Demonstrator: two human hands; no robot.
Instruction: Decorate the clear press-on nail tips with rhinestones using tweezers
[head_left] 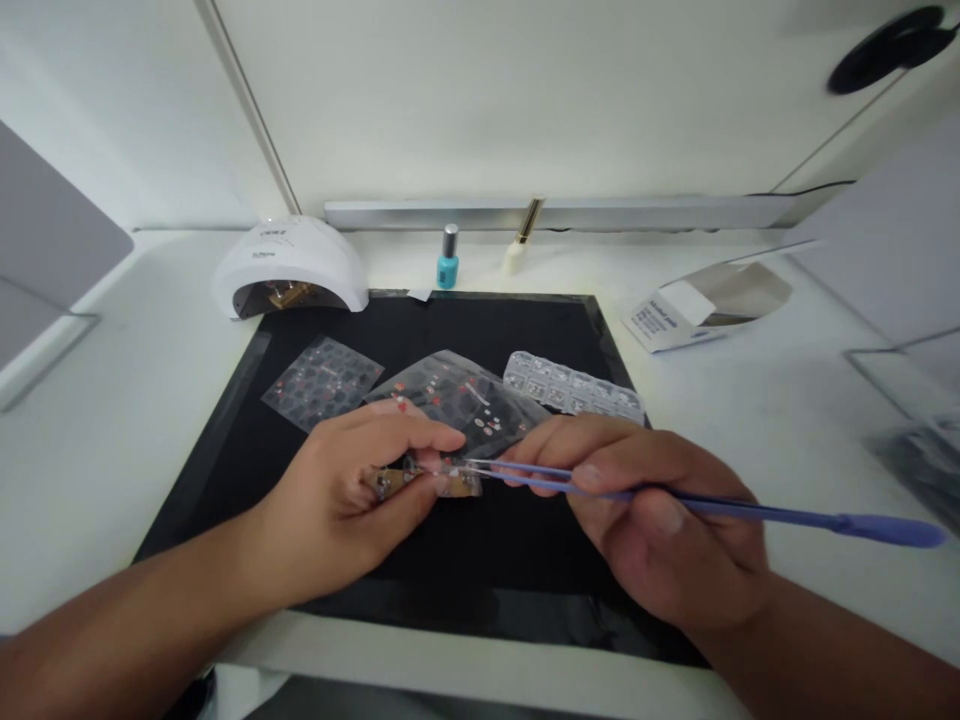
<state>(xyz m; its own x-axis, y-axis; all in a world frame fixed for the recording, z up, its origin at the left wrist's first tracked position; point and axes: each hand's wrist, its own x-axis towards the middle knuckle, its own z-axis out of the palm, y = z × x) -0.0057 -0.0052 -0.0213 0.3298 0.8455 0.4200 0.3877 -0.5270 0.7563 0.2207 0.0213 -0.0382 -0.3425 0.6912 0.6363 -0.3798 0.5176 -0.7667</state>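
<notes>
My right hand [660, 510] grips a pair of blue-purple tweezers [720, 507], whose thin tips point left. Those tips meet a small tan piece with clear, shiny parts [459, 484], pinched between the thumb and fingers of my left hand [360, 490]. Its exact kind is hard to make out, and my fingers hide part of it. Just beyond my hands lie clear sticker sheets with small red and white designs: one sheet [326, 382] to the left, another [450, 385] in the middle. A clear compartment case with small shiny pieces [570, 385] rests behind my right hand.
A black mat [480, 570] covers the middle of the white table. At its back left stands a white nail lamp [289, 260]. A turquoise nail polish bottle [448, 262] and a cream bottle with a gold cap [517, 250] stand behind. An opened box [675, 310] lies right.
</notes>
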